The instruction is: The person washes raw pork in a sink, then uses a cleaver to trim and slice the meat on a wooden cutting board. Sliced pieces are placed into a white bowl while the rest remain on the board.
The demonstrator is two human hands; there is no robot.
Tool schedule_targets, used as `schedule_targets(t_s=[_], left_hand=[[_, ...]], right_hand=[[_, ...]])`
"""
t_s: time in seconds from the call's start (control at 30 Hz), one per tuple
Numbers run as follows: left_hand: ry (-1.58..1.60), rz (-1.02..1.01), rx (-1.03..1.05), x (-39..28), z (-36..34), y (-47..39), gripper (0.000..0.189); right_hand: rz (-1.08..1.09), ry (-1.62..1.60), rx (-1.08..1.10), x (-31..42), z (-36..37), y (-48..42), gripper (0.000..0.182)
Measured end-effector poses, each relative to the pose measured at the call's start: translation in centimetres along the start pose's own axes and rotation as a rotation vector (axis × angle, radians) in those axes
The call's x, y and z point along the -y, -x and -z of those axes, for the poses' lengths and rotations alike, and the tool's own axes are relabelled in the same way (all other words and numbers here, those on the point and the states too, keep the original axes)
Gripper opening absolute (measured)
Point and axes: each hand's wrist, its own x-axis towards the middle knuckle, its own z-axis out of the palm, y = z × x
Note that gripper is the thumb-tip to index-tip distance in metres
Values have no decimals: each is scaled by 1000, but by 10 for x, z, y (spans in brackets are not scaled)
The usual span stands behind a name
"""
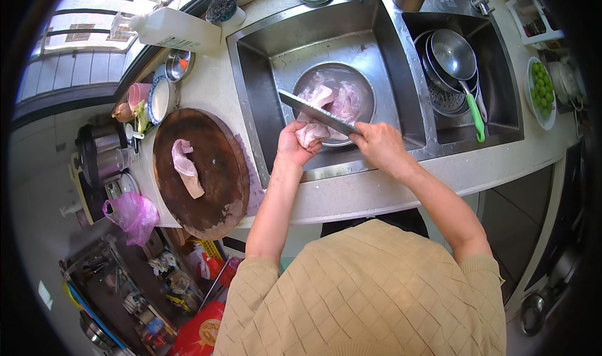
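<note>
My left hand (295, 144) grips a piece of pale raw meat (312, 131) at the near rim of a round steel basin (373, 99). In my right hand (380, 148) is a broad-bladed knife (320, 113), seen nearly edge-on, its handle hidden by my fingers. The blade slants across the meat, pointing up and left; whether it touches is hard to tell. More raw meat (345, 101) lies in the basin, which stands in the large steel sink bowl (320, 50). To the left, a strip of meat with skin (187, 168) rests on a round wooden chopping board (221, 168).
Nested steel pans and a strainer with a green handle (474, 116) fill the right sink bowl. A white pump bottle (174, 31) lies at the back left. A plate of green fruit (542, 90) sits far right. A pink plastic bag (134, 217) hangs by the counter's left edge.
</note>
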Motion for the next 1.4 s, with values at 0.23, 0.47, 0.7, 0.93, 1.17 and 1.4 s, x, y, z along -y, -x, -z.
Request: schedule_targets(t_s=[0.23, 0.47, 0.7, 0.93, 1.17, 1.4], left_hand=[[48, -32, 116, 4, -9, 3, 28], [-3, -37, -89, 2, -12, -5, 28], [-133, -18, -98, -8, 11, -7, 25], [-496, -54, -372, -6, 0, -40, 27], [-692, -290, -257, -28, -49, 5, 35], [-798, -366, -148, -53, -81, 85, 45]], right_hand=[[-158, 178, -22, -29, 9, -39, 23], [-80, 68, 6, -7, 8, -14, 22], [-166, 224, 73, -31, 0, -48, 24], [-176, 294, 139, -31, -16, -69, 23], [-305, 58, 61, -32, 3, -43, 27], [-293, -6, -45, -27, 14, -10, 28]])
